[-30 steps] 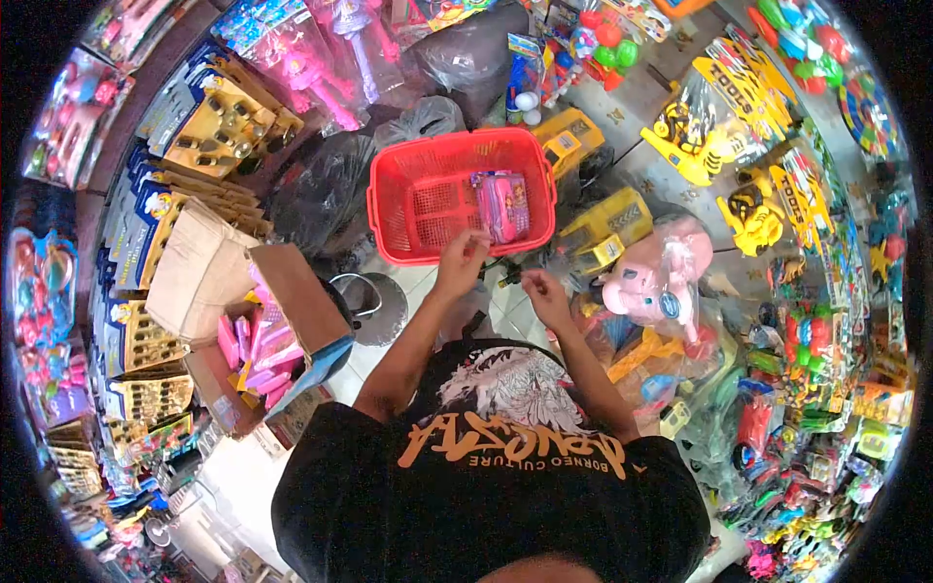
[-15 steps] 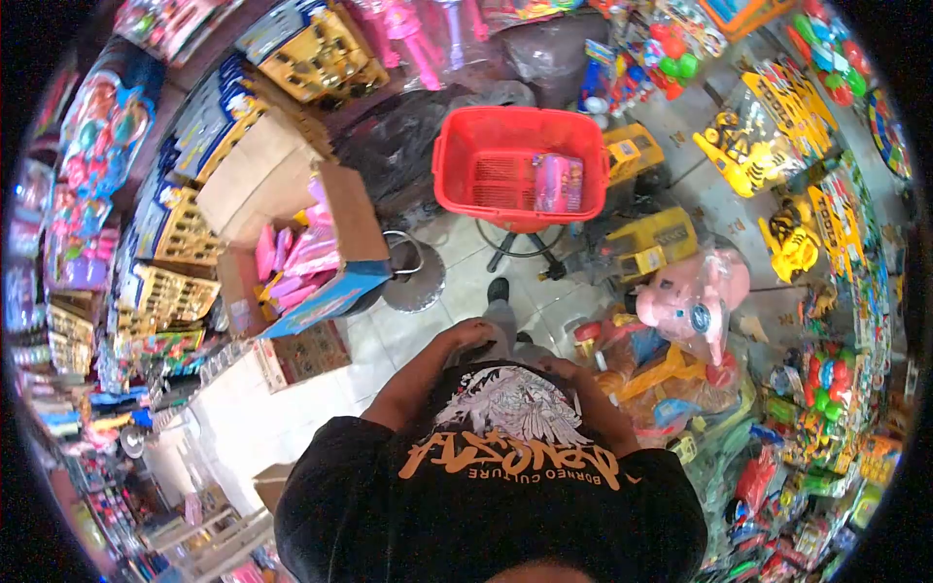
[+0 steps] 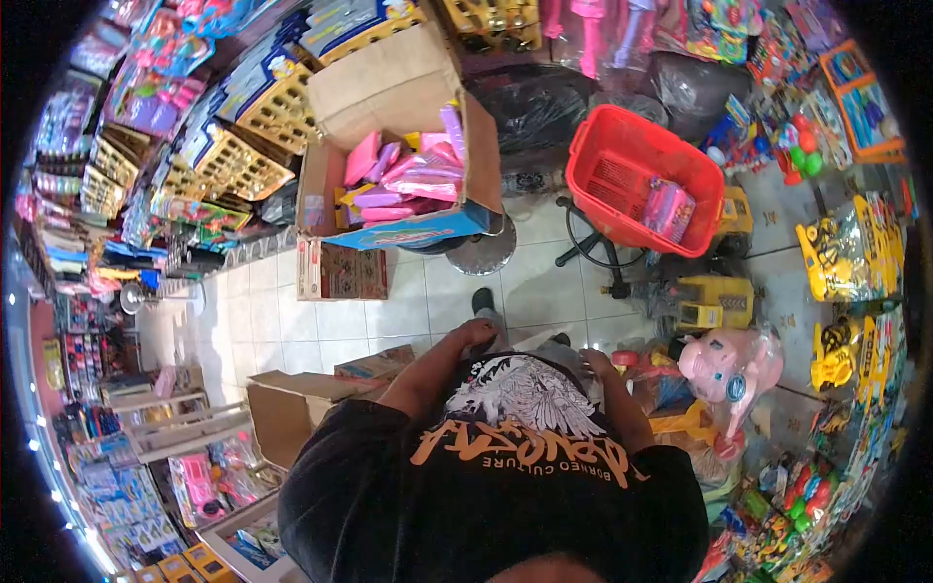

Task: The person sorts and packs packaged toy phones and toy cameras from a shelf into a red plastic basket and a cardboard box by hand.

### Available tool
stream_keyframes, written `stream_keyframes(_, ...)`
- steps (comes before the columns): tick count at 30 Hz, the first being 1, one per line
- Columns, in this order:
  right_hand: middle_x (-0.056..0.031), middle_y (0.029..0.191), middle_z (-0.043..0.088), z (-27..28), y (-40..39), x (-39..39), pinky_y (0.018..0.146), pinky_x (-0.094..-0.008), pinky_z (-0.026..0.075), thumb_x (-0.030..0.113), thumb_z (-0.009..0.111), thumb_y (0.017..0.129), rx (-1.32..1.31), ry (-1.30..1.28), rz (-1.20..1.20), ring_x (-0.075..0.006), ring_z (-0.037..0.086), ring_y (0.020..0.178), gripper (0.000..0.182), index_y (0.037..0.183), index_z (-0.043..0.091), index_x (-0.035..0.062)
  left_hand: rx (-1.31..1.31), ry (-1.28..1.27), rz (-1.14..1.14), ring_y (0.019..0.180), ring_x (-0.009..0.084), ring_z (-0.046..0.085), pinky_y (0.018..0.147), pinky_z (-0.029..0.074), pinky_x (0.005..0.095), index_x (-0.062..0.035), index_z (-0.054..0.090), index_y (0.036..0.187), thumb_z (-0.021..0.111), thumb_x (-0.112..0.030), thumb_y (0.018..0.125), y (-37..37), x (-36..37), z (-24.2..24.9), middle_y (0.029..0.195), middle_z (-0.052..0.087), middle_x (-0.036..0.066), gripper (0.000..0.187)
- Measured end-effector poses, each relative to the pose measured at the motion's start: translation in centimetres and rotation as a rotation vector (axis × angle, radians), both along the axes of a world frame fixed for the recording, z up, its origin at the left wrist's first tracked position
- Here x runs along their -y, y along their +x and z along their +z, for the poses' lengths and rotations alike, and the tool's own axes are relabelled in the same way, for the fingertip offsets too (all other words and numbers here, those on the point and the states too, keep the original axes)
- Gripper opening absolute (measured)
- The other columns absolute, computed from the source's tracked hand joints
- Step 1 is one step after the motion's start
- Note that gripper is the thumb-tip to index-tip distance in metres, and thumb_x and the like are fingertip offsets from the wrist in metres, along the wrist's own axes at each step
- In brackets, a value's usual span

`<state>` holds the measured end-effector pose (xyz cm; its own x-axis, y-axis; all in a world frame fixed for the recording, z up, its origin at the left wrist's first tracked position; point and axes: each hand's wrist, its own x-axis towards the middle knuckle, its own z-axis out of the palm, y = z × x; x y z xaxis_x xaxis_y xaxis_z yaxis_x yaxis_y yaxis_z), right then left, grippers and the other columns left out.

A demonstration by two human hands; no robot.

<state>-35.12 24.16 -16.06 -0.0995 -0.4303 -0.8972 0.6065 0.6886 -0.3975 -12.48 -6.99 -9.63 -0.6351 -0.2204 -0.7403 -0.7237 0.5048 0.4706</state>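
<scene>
My left hand [image 3: 474, 333] lies over my left leg near the knee, its fingers resting loosely and holding nothing I can see. Beside my right leg, my right hand [image 3: 597, 363] is low and small in view, and its fingers are not clear. Ahead and to the right, a red plastic basket [image 3: 595, 194] sits on a black-legged stand, with pink-purple packages [image 3: 669, 209] inside. To the left, an open cardboard box [image 3: 482, 160] on a stool [image 3: 483, 251] holds several pink and purple packages [image 3: 418, 180]. Neither hand touches the basket or the box.
Toy packs hang on the left, far and right sides. A pink wrapped toy [image 3: 724, 364] and yellow toy vehicles [image 3: 714, 303] stand at my right. A smaller carton [image 3: 340, 272] sits on the tiled floor [image 3: 398, 316], and another open carton [image 3: 292, 413] is by my left elbow.
The view has swung left, so the box and the basket sit farther right in the picture. Both hands stay by my legs.
</scene>
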Motion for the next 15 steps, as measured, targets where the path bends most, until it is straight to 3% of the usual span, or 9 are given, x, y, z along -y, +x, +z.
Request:
stream_keyframes(2,-0.0064,0.107,0.056,1.6,0.2,1.8,0.066,-0.0383,0.045,0.033,0.055,0.084,0.004,0.025,-0.007,-0.0217,0.055,0.087,0.034,0.114,0.051,0.0154,0.039,0.078,0.099,0.096,0.0301,0.06,0.084,0.045,0.0382,-0.0074,0.064,0.098,0.049,-0.044,0.08,-0.8,0.6,6.3,0.102,0.063,0.018,0.044)
stream_keyframes(5,-0.0077,0.112,0.056,1.8,0.6,4.7,0.067,-0.0381,0.045,0.033,0.055,0.085,0.001,0.099,-0.004,-0.0223,0.055,0.09,0.038,0.118,0.05,0.0164,0.019,0.117,0.065,0.094,0.0295,0.06,0.082,0.045,0.0388,-0.0065,0.065,0.095,0.049,-0.046,0.08,1.5,3.7,0.0,0.099,0.063,0.018,0.045)
stream_keyframes(6,-0.0083,0.113,0.056,1.5,0.9,5.7,0.068,-0.0381,0.046,0.033,0.054,0.085,-0.001,0.154,0.018,-0.0226,0.056,0.092,0.04,0.121,0.049,0.0169,0.008,0.114,0.068,0.094,0.0295,0.06,0.082,0.045,0.0388,-0.0065,0.065,0.095,0.049,-0.046,0.08,1.9,4.9,-0.1,0.099,0.063,0.018,0.045)
stream_keyframes(7,-0.0113,0.113,0.057,-1.1,0.8,5.5,0.073,-0.0423,0.046,0.029,0.053,0.086,0.039,0.046,-0.051,-0.0239,0.056,0.098,0.042,0.125,0.047,0.0146,-0.061,0.114,0.124,0.091,0.028,0.059,0.081,0.044,0.0391,-0.0062,0.065,0.095,0.049,-0.046,0.08,2.5,6.1,-0.2,0.097,0.064,0.017,0.046)
stream_keyframes(10,-0.015,0.113,0.057,2.2,2.9,9.9,0.083,-0.0449,0.044,0.026,0.055,0.086,-0.028,-0.046,-0.012,-0.0247,0.056,0.102,0.042,0.124,0.048,0.0077,-0.064,0.255,0.202,0.091,0.0255,0.059,0.083,0.043,0.0385,-0.0048,0.064,0.097,0.049,-0.051,0.08,4.3,10.9,-0.9,0.096,0.064,0.016,0.051)
stream_keyframes(11,-0.0177,0.115,0.056,9.7,3.7,11.6,0.092,-0.0426,0.041,0.024,0.059,0.084,-0.557,-0.464,0.561,-0.0262,0.055,0.105,0.045,0.121,0.049,0.0011,-0.108,0.251,0.124,0.098,0.0268,0.057,0.087,0.042,0.0373,-0.0032,0.063,0.102,0.048,-0.053,0.081,5.2,12.9,-3.7,0.104,0.062,0.018,0.056)
stream_keyframes(12,-0.0177,0.115,0.056,11.2,5.0,14.2,0.092,-0.0426,0.041,0.024,0.059,0.084,-0.567,-0.445,0.576,-0.0262,0.055,0.105,0.045,0.121,0.049,0.0011,-0.155,0.246,0.047,0.105,0.028,0.055,0.091,0.041,0.0361,-0.0017,0.061,0.107,0.047,-0.055,0.082,5.5,14.3,-5.4,0.111,0.06,0.019,0.061)
stream_keyframes(14,-0.0196,0.098,0.059,12.4,5.8,18.3,0.087,-0.04,0.042,0.017,0.071,0.058,-0.981,-0.923,0.75,-0.0345,0.055,0.097,0.054,0.108,0.058,0.0052,-0.223,0.225,0.091,0.111,0.0286,0.052,0.095,0.039,0.0352,-0.0003,0.058,0.113,0.046,-0.055,0.083,4.4,16.5,0.7,0.118,0.055,0.02,0.063)
stream_keyframes(15,-0.0184,0.105,0.058,5.6,5.5,18.7,0.089,-0.0423,0.042,0.016,0.07,0.055,-0.87,-0.91,0.768,-0.0382,0.052,0.102,0.062,0.114,0.054,0.0064,-0.265,0.192,0.133,0.116,0.0292,0.048,0.098,0.037,0.0342,0.001,0.054,0.118,0.045,-0.055,0.085,3.9,17.5,5.1,0.124,0.051,0.021,0.066)
